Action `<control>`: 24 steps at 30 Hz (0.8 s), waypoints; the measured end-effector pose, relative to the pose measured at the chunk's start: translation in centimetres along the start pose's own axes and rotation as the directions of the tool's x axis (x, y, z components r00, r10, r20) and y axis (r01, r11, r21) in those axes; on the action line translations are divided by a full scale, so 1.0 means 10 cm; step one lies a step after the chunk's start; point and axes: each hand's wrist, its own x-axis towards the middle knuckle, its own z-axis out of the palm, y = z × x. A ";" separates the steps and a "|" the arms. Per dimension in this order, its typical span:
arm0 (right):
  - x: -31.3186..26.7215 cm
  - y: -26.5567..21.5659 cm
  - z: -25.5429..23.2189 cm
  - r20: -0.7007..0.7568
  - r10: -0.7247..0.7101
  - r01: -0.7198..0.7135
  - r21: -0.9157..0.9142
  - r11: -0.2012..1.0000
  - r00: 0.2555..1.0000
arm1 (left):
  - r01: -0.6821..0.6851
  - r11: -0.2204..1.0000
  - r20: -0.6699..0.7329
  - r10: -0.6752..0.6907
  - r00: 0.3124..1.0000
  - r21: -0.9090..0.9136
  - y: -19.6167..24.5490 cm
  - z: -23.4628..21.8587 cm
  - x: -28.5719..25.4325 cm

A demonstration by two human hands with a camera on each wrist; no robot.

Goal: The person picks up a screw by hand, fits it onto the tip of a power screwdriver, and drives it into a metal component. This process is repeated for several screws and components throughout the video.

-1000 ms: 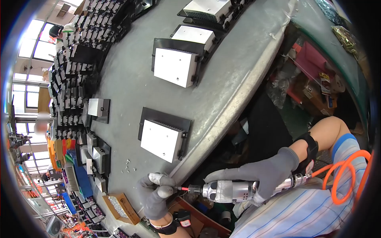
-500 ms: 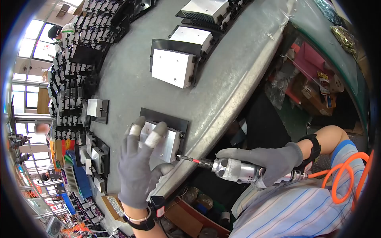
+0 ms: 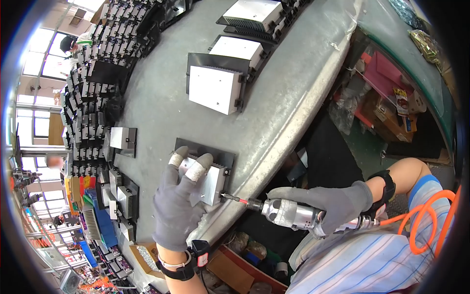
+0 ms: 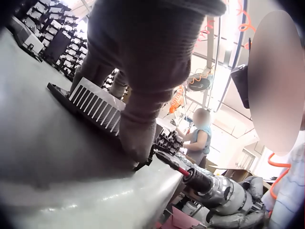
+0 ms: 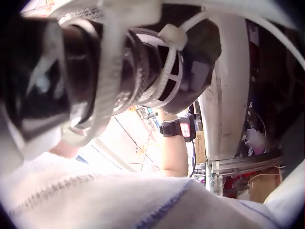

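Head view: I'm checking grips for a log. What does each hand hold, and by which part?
The right hand grips the pneumatic screwdriver around its metal body. The left hand holds nothing; its straight fingers press on the heat-sink unit.

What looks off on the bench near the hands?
Nothing broken. A few loose screws lie scattered on the table left of the metal block under the left hand. The other blocks sit flat.
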 end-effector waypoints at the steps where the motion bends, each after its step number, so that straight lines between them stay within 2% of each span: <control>1: 0.02 0.00 0.03 0.001 -0.004 0.004 -0.005 1.000 1.000 | -0.017 0.999 -0.030 0.018 0.999 0.030 0.00 0.01 0.01; 3: 0.06 -0.01 0.08 -0.022 -0.013 0.019 0.308 0.951 1.000 | -0.036 0.998 -0.054 0.039 0.998 0.056 -0.04 0.05 0.00; 4: 0.05 -0.01 0.07 -0.022 -0.016 0.022 0.309 0.951 1.000 | -0.051 0.995 -0.072 0.057 0.996 0.080 -0.05 0.06 -0.01; 6: 0.05 -0.02 0.03 0.040 0.093 -0.099 0.182 0.978 0.995 | -0.050 0.995 -0.068 0.056 0.996 0.090 -0.04 0.05 -0.01; 13: 0.05 -0.06 0.02 0.052 0.119 -0.128 0.240 0.962 0.991 | -0.045 0.991 -0.068 0.054 0.996 0.123 -0.01 0.06 -0.03; 15: 0.00 -0.16 0.03 0.021 0.148 -0.149 0.072 0.986 0.989 | -0.058 0.988 -0.071 0.069 0.995 0.146 -0.06 0.08 -0.05; 16: -0.04 -0.17 0.03 0.035 0.148 -0.149 0.061 0.987 0.988 | -0.064 0.984 -0.078 0.078 0.994 0.169 -0.09 0.07 -0.07; 17: -0.10 -0.15 0.01 -0.005 0.081 -0.081 -0.016 0.997 0.997 | -0.042 0.982 -0.092 0.059 0.994 0.182 -0.09 0.05 -0.11; 18: -0.15 -0.13 -0.01 -0.026 0.010 -0.013 -0.098 0.995 1.000 | 0.134 0.978 -0.115 -0.116 0.987 0.160 -0.07 0.03 -0.16; 19: -0.19 -0.16 -0.02 -0.046 0.024 -0.026 -0.044 0.999 0.999 | 0.312 0.940 -0.141 -0.294 0.945 0.135 -0.04 0.02 -0.20; 20: -0.24 -0.26 0.01 -0.086 0.108 -0.107 0.026 0.994 0.990 | 0.468 0.868 -0.282 -0.414 0.866 0.164 0.01 0.10 -0.22; 21: -0.24 -0.30 0.01 -0.081 0.121 -0.120 0.017 0.993 0.989 | 0.612 0.775 -0.381 -0.523 0.763 0.161 0.12 0.15 -0.19; 22: -0.21 -0.31 0.01 -0.082 0.133 -0.133 0.008 0.991 0.988 | 0.733 0.666 -0.474 -0.605 0.639 0.138 0.21 0.18 -0.13; 23: -0.16 -0.31 0.02 -0.056 0.130 -0.130 -0.004 0.991 0.990 | 0.739 0.650 -0.533 -0.569 0.627 0.175 0.19 0.22 -0.11; 24: -0.13 -0.30 0.03 -0.035 0.111 -0.111 0.004 0.994 0.993 | 0.759 0.614 -0.528 -0.580 0.620 0.216 0.22 0.22 -0.07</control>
